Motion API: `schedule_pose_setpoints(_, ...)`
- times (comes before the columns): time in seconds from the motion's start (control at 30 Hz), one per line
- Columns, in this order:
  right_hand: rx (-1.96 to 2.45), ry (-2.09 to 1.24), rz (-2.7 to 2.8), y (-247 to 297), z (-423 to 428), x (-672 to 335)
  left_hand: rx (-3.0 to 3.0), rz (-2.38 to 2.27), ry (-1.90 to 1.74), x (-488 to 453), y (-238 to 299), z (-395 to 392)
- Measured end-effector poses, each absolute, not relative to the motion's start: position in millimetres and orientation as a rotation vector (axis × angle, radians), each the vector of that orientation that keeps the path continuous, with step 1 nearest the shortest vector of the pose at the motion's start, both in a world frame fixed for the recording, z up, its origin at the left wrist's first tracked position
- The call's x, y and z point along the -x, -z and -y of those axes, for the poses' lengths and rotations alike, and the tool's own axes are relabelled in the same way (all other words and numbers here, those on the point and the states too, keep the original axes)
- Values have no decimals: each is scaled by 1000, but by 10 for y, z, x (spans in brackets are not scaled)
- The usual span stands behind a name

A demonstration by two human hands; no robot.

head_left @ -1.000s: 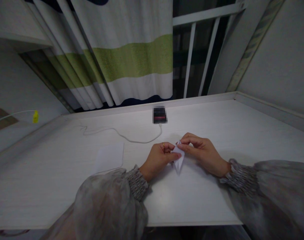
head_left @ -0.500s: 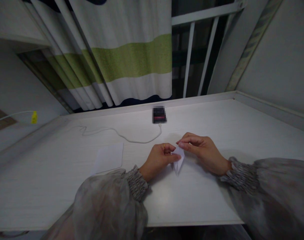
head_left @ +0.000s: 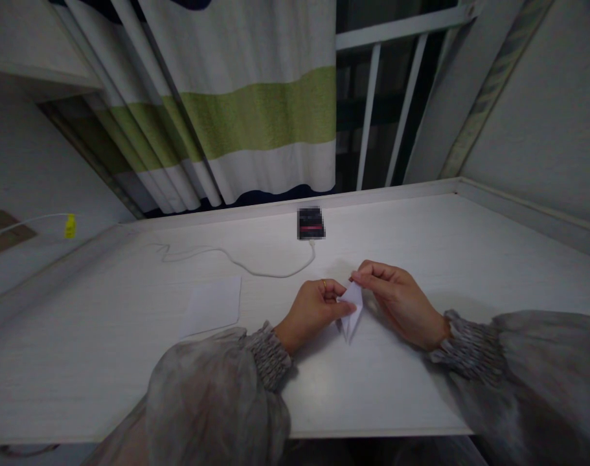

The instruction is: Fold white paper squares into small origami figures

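Observation:
A small folded white paper piece [head_left: 351,310], narrow and pointed toward me, sits between both hands just above the white desk [head_left: 421,233]. My left hand [head_left: 314,310], with a ring on one finger, pinches its left edge with curled fingers. My right hand [head_left: 396,298] grips its top with fingertips pressed together. Both wrists wear gathered grey sleeves.
A flat white paper sheet [head_left: 212,305] lies on the desk to the left of my hands. A small dark device [head_left: 310,223] stands near the back edge with a white cable [head_left: 236,262] trailing left. A striped curtain [head_left: 256,110] and window bars hang behind.
Both hands and the folded paper have shifted slightly to the right. My right fingers have closed in tighter on the paper's top.

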State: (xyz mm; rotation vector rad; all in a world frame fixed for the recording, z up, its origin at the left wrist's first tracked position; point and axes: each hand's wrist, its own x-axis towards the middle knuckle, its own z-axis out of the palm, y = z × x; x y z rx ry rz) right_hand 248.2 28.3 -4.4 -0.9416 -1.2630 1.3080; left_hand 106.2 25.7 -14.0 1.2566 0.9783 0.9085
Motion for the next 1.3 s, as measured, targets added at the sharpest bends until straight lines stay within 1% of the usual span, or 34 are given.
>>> schedule_pose_setpoints(0.23,987,-1199,1270,42,-289,-2447,-1233,-980,-914,-1062,159,-264)
schedule_pose_setpoints(0.43,967,-1018,1201,65,-374,-2514,-1167,-955,-986,-1048,187,-236)
schedule_pose_setpoints(0.63,920,-1236,1412,93,-323,-2509,-1126,-902,-1163,-1014,164,-265)
schedule_pose_setpoints(0.77,869,-1363,1367,112,-309,-2485,-1125,-872,-1219,-1009,169,-284)
schedule_pose_setpoints(0.87,884,-1387,1284,94,-317,-2480,-1119,-874,-1212,-1014,162,-276)
schedule_pose_setpoints(1.03,999,-1387,1322,29,-293,-2484,-1126,-891,-1185,-1021,151,-257)
schedule_pose_setpoints(1.3,1002,-1366,1287,57,-312,-2486,-1154,-921,-1179,-1025,143,-261)
